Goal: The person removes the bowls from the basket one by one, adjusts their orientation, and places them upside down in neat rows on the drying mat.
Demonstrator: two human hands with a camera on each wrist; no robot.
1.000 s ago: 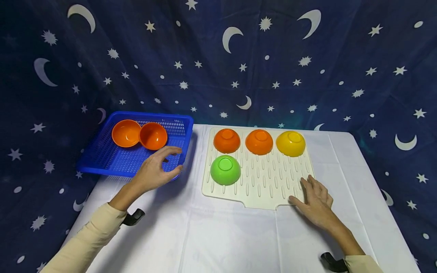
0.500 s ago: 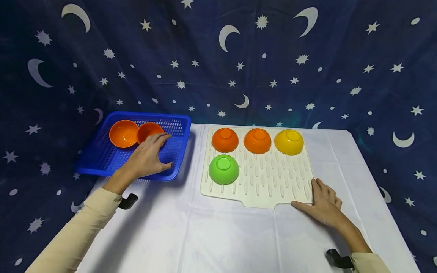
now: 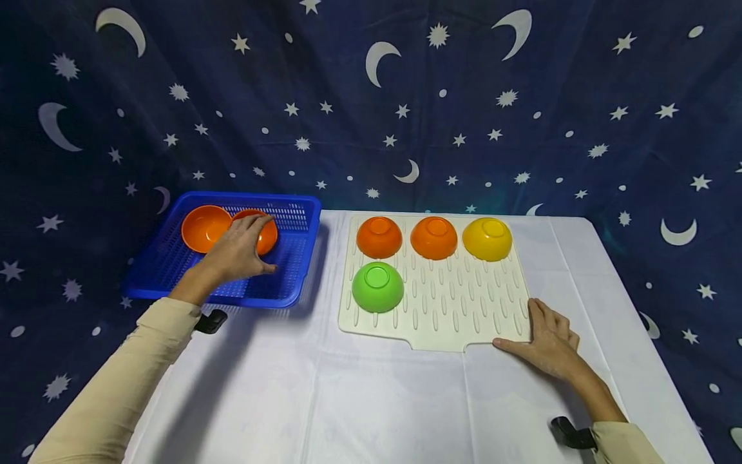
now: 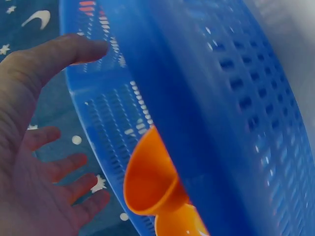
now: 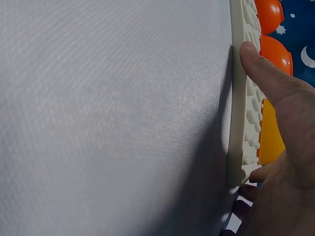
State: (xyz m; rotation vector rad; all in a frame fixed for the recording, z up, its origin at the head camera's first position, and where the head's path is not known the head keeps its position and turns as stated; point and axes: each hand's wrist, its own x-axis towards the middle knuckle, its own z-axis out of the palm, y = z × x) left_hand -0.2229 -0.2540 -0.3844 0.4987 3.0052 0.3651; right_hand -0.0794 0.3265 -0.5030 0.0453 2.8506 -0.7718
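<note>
Two orange bowls (image 3: 204, 229), head view: smooth, round, mouths up in the perforated blue basket (image 3: 292, 251).
Left hand (image 3: 233, 252): moved from the basket's right end over one bowl, partly hiding it.
Ridged white mat (image 3: 452, 309): bears upturned orange, yellow and green bowls (image 3: 433, 238); starry curtain (image 3: 324, 71) behind.
Left wrist view: fingers wide apart; basket wall partly hides bowls.
Right wrist view: right hand (image 5: 293, 157) spread, thumb touching mat's edge.

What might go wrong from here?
In the basket, the left hand is over one orange bowl; lifting it could knock the neighbouring orange bowl. The right hand touches a corner of the mat, so a push might shift it and jostle the green bowl.
</note>
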